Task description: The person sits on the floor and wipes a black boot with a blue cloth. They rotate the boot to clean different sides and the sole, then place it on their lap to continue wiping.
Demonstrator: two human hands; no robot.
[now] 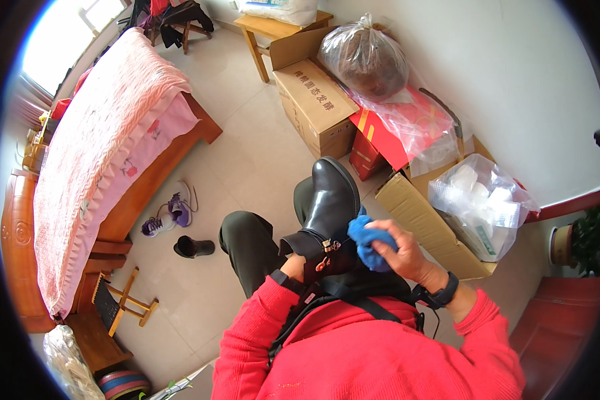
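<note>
A black leather ankle boot (325,210) with a metal charm at its ankle lies across my lap, toe pointing away from me. My left hand (294,267) reaches into the boot's shaft; its fingers are hidden inside. In my right hand (405,252) is a bunched blue cloth (372,244), which is against or close beside the boot's heel and sole side. Another dark boot (194,247) stands on the floor to the left of my knees.
Purple and white sneakers (180,207) lie beside a bed with a pink quilt (110,115). A folding stool (125,302) is at lower left. Cardboard boxes (315,105) and bagged items (480,195) line the wall at right, near a wooden bench (275,25) and a potted plant (587,240).
</note>
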